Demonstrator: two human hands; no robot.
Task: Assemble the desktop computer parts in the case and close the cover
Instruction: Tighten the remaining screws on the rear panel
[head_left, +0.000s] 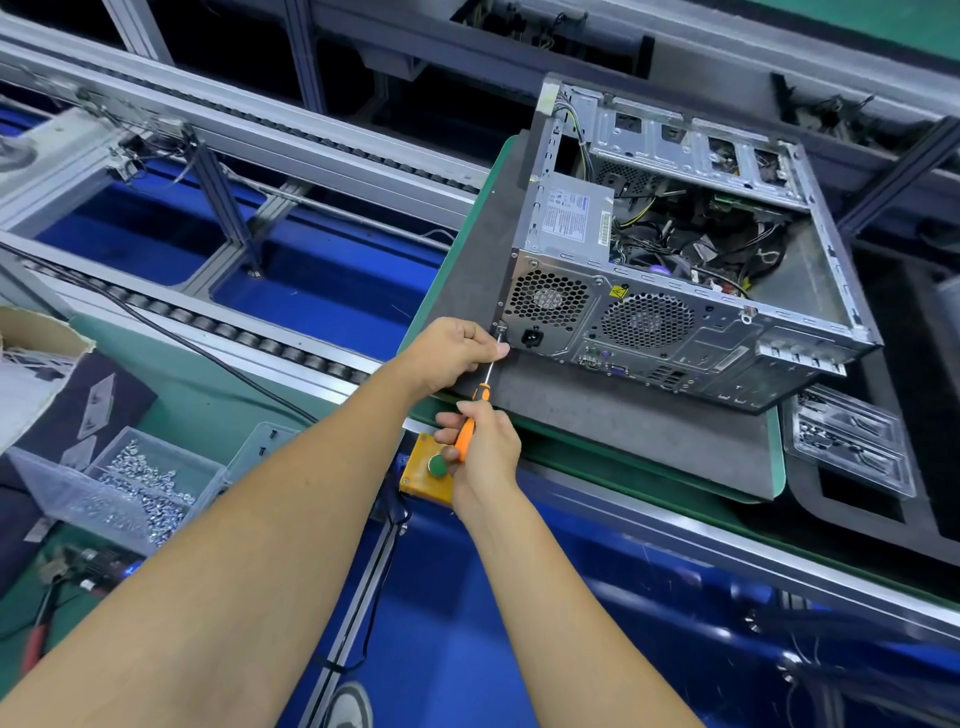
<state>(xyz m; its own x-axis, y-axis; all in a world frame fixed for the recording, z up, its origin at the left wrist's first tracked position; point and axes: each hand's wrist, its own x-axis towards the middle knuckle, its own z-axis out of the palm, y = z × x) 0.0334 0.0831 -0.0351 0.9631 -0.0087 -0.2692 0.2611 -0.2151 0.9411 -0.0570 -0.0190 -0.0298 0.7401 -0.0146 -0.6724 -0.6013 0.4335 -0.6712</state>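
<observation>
Computer case (691, 291), lying on its side with the cover off, is shown on a grey mat (623, 431) laid over a green pallet (777, 457) on the assembly line; its rear panel is turned toward the viewer. Inside, a grey power supply (571, 213) is seated in the near left corner, with tangled cables (701, 249) beside it and a drive cage (691, 150) along the far wall. A clear bin of silver screws (140, 493) is set at the lower left, well apart from the case, and a yellow box with a green button (431, 467) is mounted just below the hands. The left hand (454, 351) is held at the lower left corner of the rear panel, its fingers curled and pinched around the shaft near the tip of a screwdriver (478, 405). The right hand (483, 447) is wrapped around the orange handle, fingers closed on it. The tip is placed against the panel's corner; whether a screw sits there cannot be told, since the fingers cover it.
</observation>
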